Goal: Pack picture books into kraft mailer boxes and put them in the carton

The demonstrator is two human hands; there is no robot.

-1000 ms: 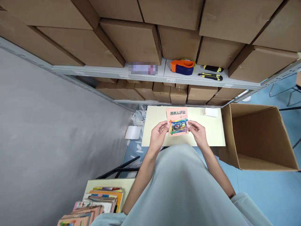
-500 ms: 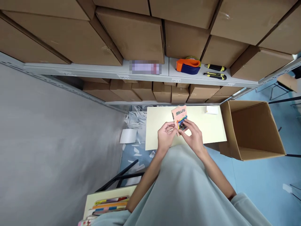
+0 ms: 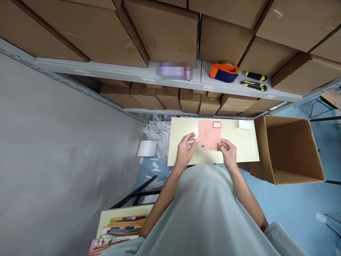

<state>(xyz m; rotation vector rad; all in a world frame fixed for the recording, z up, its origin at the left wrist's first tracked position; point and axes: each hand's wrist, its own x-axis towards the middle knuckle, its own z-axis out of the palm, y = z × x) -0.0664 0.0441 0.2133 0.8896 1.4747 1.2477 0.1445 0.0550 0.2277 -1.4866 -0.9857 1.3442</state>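
A thin pink book (image 3: pixel 209 137) shows its back cover, with a barcode at lower left and a red-framed label at upper right. My right hand (image 3: pixel 229 153) pinches the book at its lower right corner. Beside the left edge is my left hand (image 3: pixel 185 147), fingers apart and curved, the thumb close to the cover; it does not grip the book. Under both hands lies a pale yellow tabletop (image 3: pixel 183 124). A small white box (image 3: pixel 244 124) sits on it at the far right.
An open cardboard box (image 3: pixel 293 149) adjoins the table's right end. Shelves ahead hold brown cartons (image 3: pixel 170 33), an orange and blue tape dispenser (image 3: pixel 223 72) and yellow-black utility knives (image 3: pixel 254 81). Books (image 3: pixel 126 227) lie at lower left. Paper scraps (image 3: pixel 157 131) litter the floor left of the table.
The book has turned from its illustrated front cover to its back cover. My left hand has come off it, while my right hand has shifted to the lower right corner.
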